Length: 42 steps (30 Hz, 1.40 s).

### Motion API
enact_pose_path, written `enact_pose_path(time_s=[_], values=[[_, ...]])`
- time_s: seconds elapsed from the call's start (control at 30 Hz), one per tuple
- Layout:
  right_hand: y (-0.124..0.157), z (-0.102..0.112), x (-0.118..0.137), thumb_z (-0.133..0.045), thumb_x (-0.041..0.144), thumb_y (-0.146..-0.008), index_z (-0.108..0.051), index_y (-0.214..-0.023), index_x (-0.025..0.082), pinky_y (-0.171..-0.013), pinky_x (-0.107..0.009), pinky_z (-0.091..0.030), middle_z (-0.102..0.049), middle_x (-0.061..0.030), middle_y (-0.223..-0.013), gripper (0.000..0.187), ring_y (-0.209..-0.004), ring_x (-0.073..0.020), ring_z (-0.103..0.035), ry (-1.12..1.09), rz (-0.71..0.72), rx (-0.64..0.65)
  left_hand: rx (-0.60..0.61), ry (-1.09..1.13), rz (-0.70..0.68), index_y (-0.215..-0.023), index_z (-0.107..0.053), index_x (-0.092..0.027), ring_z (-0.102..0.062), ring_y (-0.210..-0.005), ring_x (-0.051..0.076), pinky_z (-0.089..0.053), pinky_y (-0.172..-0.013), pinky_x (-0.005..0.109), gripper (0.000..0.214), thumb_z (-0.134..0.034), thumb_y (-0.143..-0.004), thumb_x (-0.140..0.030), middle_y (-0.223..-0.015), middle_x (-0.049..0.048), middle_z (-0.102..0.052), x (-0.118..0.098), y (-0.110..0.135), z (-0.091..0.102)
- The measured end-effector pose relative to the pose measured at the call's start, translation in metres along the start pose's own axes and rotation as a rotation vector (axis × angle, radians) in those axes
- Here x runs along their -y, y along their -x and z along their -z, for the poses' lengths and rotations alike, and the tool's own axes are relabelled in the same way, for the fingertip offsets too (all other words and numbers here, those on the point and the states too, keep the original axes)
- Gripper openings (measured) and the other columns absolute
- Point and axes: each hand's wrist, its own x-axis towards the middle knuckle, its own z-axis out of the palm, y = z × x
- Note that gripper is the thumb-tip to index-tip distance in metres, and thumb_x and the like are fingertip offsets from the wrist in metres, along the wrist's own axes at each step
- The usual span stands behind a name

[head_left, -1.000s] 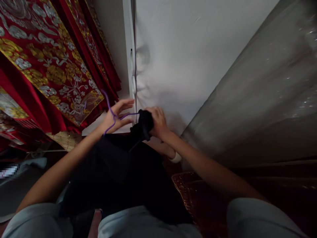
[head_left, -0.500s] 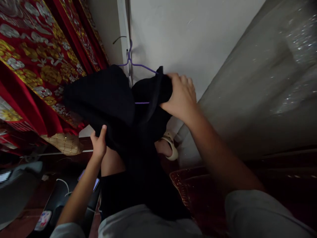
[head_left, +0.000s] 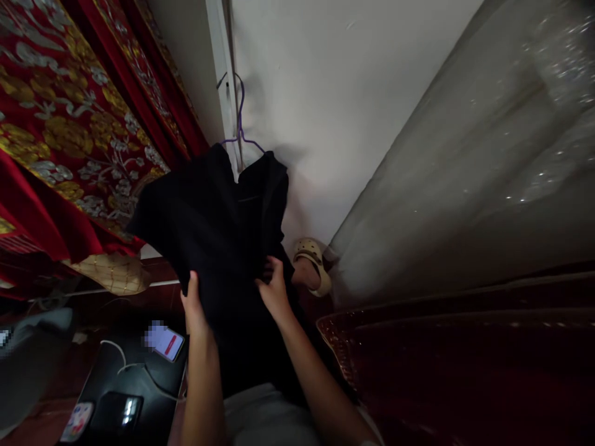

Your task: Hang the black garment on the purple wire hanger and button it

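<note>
A black garment [head_left: 199, 210] with an open V-shaped front hangs on a purple hanger [head_left: 240, 127], its hook near a white vertical strip [head_left: 223, 62] by the wall. At the garment's left side, my left hand [head_left: 194, 313] grips the cloth, thumb on top and fingers mostly hidden behind. My right hand [head_left: 274, 291] is closed on the cloth lower down at the front, with its fingers bent into the fabric. Dark folds hide the garment's lower end against my clothes.
Red drapes with gold and silver patterns [head_left: 93, 124] hang at left. A lit phone [head_left: 165, 342], a white cable [head_left: 155, 384] and a dark phone [head_left: 116, 412] lie on a black surface. Clear plastic sheeting [head_left: 441, 186] covers something at right. A beige clog [head_left: 313, 263] is on my foot.
My right hand has left the hanger's right shoulder and moved down and left to the garment's front. The cloth now sits on both hanger shoulders. My left hand has shifted slightly lower.
</note>
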Motion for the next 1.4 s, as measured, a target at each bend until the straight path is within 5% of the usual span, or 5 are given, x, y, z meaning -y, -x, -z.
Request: enact_pose_path(time_s=[0.17, 0.23, 0.5, 0.97, 1.4], values=[[0.009, 0.035, 0.004, -0.056, 0.029, -0.082, -0.061, -0.087, 0.02, -0.08, -0.033, -0.055, -0.068, -0.0037, -0.079, 0.011, -0.085, -0.0223, -0.066, 0.07, -0.133, 0.393, -0.565, -0.259, -0.525, -0.134, -0.046, -0.032, -0.048, -0.141, 0.029, -0.042, -0.119, 0.046, 0.051, -0.068, -0.091, -0.047, -0.147, 0.0077, -0.048, -0.014, 0.005, -0.007], [0.006, 0.044, 0.013, -0.055, 0.035, -0.085, -0.054, -0.067, 0.02, -0.062, -0.028, -0.047, -0.059, -0.0008, -0.059, 0.023, -0.062, -0.0171, -0.059, 0.159, -0.231, 0.463, -0.614, -0.353, -0.684, -0.133, -0.042, -0.03, -0.044, -0.142, 0.029, -0.039, -0.12, 0.048, 0.051, -0.068, -0.092, -0.045, -0.147, 0.0104, -0.042, -0.008, 0.015, -0.013], [0.015, 0.049, 0.023, -0.058, 0.05, -0.086, -0.052, -0.062, 0.02, -0.054, -0.027, -0.035, -0.053, 0.0004, -0.057, 0.039, -0.058, -0.0143, -0.052, 0.207, -0.199, 0.437, 0.232, -0.16, -0.23, -0.127, -0.057, -0.031, -0.063, -0.119, 0.029, -0.051, -0.106, 0.045, 0.031, -0.061, -0.099, -0.042, -0.124, 0.01, -0.064, 0.045, 0.067, -0.061], [0.009, 0.053, 0.026, -0.081, 0.044, -0.075, -0.057, -0.069, 0.018, -0.063, -0.026, -0.044, -0.059, 0.002, -0.066, 0.035, -0.065, -0.0126, -0.055, -0.137, 0.05, 0.401, 0.09, 0.02, -0.291, -0.081, -0.073, -0.016, -0.061, -0.073, 0.013, -0.05, -0.066, 0.021, 0.021, -0.083, -0.084, -0.033, -0.079, 0.001, -0.06, 0.03, 0.053, -0.063], [0.016, 0.053, 0.027, -0.066, 0.031, -0.095, -0.073, -0.095, 0.02, -0.071, -0.028, -0.052, -0.071, -0.0037, -0.087, 0.013, -0.079, -0.0153, -0.066, -0.02, 0.377, 0.303, 0.102, 0.028, -0.287, -0.092, -0.074, -0.016, -0.065, -0.08, 0.014, -0.052, -0.073, 0.021, 0.013, -0.075, -0.092, -0.029, -0.086, 0.0027, -0.065, 0.025, 0.061, -0.065]])
